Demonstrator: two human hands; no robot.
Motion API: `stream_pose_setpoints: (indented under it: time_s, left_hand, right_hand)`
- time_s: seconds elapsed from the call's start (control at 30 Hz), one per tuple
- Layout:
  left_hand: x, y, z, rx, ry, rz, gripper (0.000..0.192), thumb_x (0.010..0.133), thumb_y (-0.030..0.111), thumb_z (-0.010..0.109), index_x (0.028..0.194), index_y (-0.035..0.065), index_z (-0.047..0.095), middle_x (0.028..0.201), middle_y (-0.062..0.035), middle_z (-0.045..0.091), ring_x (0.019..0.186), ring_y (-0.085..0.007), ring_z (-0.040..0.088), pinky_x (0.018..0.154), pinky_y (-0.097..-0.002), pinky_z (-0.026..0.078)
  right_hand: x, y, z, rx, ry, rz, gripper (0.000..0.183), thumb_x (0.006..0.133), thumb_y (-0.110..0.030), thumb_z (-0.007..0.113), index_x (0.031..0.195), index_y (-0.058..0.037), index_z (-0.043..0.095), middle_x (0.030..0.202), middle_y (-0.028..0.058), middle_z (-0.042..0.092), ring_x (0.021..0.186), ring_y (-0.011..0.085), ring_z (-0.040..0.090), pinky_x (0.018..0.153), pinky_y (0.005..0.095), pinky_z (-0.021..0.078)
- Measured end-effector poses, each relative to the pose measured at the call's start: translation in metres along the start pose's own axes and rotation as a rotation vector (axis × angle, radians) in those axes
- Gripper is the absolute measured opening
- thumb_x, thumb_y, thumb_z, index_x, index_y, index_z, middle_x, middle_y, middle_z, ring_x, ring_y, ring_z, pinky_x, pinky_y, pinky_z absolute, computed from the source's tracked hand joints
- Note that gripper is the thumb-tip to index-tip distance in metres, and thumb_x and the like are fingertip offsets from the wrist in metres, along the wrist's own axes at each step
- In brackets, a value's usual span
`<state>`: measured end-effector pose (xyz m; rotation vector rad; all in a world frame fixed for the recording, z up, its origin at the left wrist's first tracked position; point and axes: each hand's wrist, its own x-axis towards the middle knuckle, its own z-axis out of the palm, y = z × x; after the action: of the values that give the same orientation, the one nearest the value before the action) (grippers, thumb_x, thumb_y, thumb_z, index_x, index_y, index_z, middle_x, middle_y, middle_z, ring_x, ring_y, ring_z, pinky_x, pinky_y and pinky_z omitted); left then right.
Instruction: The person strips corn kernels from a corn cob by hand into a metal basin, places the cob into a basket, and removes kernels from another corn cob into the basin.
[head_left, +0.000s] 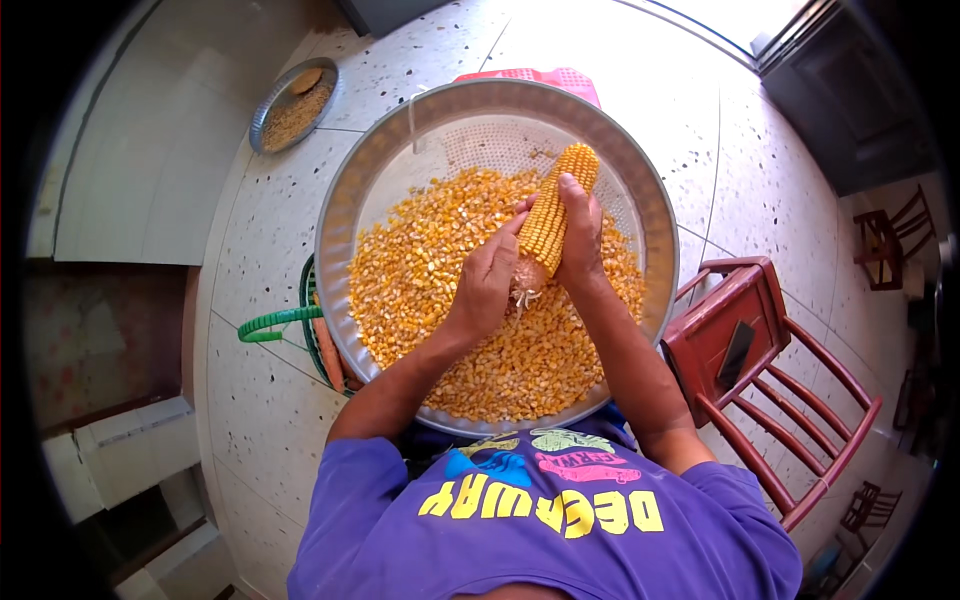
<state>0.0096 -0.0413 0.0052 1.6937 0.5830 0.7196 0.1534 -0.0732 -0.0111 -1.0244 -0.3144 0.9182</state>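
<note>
A yellow ear of corn (553, 214) is held aslant over a wide metal pan with a perforated bottom (341, 195). Its tip points away from me to the upper right, and the bare, kernel-free butt end faces my body. My right hand (581, 232) wraps the ear's right side, thumb laid along the kernels. My left hand (491, 274) grips from the left near the lower part, its fingertips partly hidden behind the ear. Beneath both hands, loose corn kernels (420, 270) cover most of the pan's bottom.
A red plastic stool or crate (577, 82) shows behind the pan. Left stands a green basket (277, 322) with bare cobs (328, 352). A smaller metal pan (330, 105) holds grain. At right, a red wooden chair (727, 322) bears a dark phone (736, 352).
</note>
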Motion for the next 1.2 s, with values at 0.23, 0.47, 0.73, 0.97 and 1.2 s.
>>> stream_pose_setpoints:
  time_s: [0.23, 0.47, 0.73, 0.97, 1.2]
  left_hand:
    - [-0.001, 0.017, -0.003, 0.092, -0.097, -0.172, 0.049, 0.106, 0.022, 0.048, 0.145, -0.0076, 0.047, 0.137, -0.0222, 0.063, 0.126, -0.0290, 0.062, 0.105, -0.0360, 0.048]
    - [-0.005, 0.012, 0.007, 0.160, -0.037, -0.069, 0.053, 0.103, 0.016, 0.038, 0.152, -0.0044, 0.041, 0.141, -0.0229, 0.059, 0.117, -0.0253, 0.066, 0.099, -0.0333, 0.050]
    - [-0.008, 0.004, -0.005, 0.077, -0.044, -0.081, 0.058, 0.098, 0.017, 0.035, 0.151, -0.0076, 0.038, 0.136, -0.0299, 0.059, 0.112, -0.0342, 0.068, 0.096, -0.0384, 0.053]
    - [-0.013, 0.013, -0.003, 0.254, 0.085, 0.022, 0.041, 0.093, 0.007, 0.056, 0.131, -0.0048, 0.054, 0.126, -0.0220, 0.063, 0.110, -0.0330, 0.065, 0.099, -0.0396, 0.051]
    - [-0.008, 0.015, -0.009, 0.581, 0.169, 0.301, 0.020, 0.086, 0.003, 0.070, 0.104, 0.0011, 0.060, 0.105, -0.0170, 0.062, 0.091, -0.0336, 0.064, 0.084, -0.0425, 0.053]
  right_hand:
    - [0.003, 0.002, -0.006, 0.000, -0.017, -0.002, 0.043, 0.101, -0.039, 0.052, 0.099, 0.0030, 0.059, 0.083, 0.0169, 0.069, 0.070, 0.0209, 0.071, 0.064, 0.0322, 0.0613]
    - [-0.002, -0.001, 0.001, -0.033, 0.027, -0.103, 0.034, 0.100, -0.035, 0.055, 0.104, -0.0009, 0.051, 0.086, 0.0140, 0.067, 0.075, 0.0209, 0.071, 0.065, 0.0325, 0.0623]
    - [-0.001, 0.004, 0.003, -0.017, 0.016, -0.051, 0.041, 0.100, -0.038, 0.055, 0.097, 0.0029, 0.058, 0.081, 0.0159, 0.069, 0.070, 0.0214, 0.071, 0.064, 0.0326, 0.0621]
    - [0.000, 0.007, 0.003, 0.010, -0.013, -0.032, 0.040, 0.100, -0.037, 0.055, 0.101, 0.0027, 0.055, 0.084, 0.0151, 0.066, 0.071, 0.0219, 0.071, 0.064, 0.0337, 0.0630]
    - [0.003, 0.010, 0.002, 0.003, 0.074, -0.074, 0.036, 0.101, -0.031, 0.054, 0.119, -0.0009, 0.045, 0.091, 0.0156, 0.064, 0.072, 0.0221, 0.071, 0.057, 0.0318, 0.0614]
